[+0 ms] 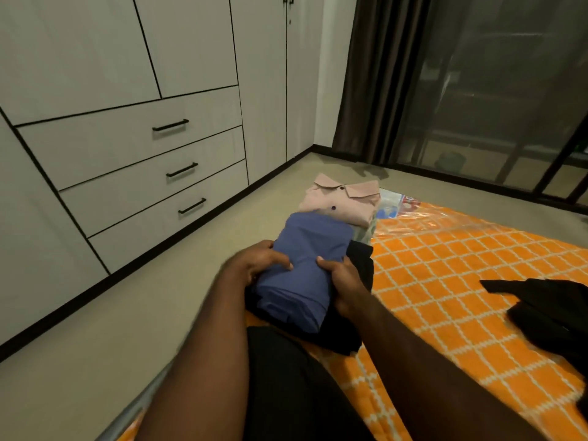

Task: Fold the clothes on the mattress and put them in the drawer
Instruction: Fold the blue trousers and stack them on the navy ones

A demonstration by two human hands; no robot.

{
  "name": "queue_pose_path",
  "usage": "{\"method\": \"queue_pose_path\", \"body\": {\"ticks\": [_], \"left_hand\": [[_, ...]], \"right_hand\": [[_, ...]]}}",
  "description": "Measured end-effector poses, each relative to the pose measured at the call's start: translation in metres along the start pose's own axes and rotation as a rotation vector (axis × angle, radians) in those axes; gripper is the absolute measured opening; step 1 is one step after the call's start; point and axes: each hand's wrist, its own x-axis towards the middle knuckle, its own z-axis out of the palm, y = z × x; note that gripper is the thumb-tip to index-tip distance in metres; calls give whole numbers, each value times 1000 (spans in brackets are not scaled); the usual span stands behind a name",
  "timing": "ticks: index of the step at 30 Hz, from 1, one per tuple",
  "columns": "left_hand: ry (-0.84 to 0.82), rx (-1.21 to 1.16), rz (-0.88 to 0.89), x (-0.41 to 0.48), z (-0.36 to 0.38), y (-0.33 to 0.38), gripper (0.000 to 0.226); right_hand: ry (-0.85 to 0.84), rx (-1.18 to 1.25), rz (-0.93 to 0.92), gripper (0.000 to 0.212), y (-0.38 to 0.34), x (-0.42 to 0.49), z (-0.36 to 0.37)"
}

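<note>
A folded blue garment lies on top of a folded black garment at the near left edge of the orange checked mattress. My left hand grips the stack's left side, thumb on the blue cloth. My right hand grips its right side, fingers curled under the pile. Beyond it lies a folded pink collared shirt. An unfolded black garment sprawls on the mattress at the right. Three white drawers with black handles stand shut in the wardrobe at left.
Beige floor runs between the mattress and the wardrobe wall. A clear plastic bag lies under the pink shirt at the mattress's far corner. Dark curtains and a glass sliding door fill the back right.
</note>
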Motion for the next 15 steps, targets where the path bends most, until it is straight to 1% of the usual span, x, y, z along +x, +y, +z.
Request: {"method": "queue_pose_path", "body": {"ticks": [2, 3, 4, 6, 7, 9, 10, 11, 12, 13, 15], "left_hand": [[-11, 79, -25, 13, 0, 1, 76], [3, 111, -29, 18, 1, 3, 80], [39, 161, -20, 15, 3, 9, 78], [165, 344, 38, 13, 11, 17, 75], [251, 452, 92, 13, 15, 21, 75], [357, 590, 235, 13, 27, 27, 75], [362, 643, 295, 14, 33, 28, 77], [350, 710, 331, 16, 39, 30, 77], [339, 778, 356, 17, 46, 33, 75], [326, 833, 375, 20, 51, 34, 72], [300, 907, 401, 26, 61, 36, 68]], "right_hand": [[16, -10, 41, 56, 0, 5, -5], [20, -19, 54, 53, -3, 6, -5], [29, -27, 65, 50, -5, 7, -5], [67, -82, 51, 43, -7, 8, -3], [128, -186, 8, 43, -9, 6, 1], [337, -576, -126, 56, -11, 4, 5], [453, -765, -224, 60, -13, 2, 6], [529, -916, -364, 59, -16, -1, 6], [547, -1039, -517, 57, -17, -1, 3], [520, -1147, -642, 54, -20, -2, 0], [391, -1369, -755, 51, -22, 4, -10]]}}
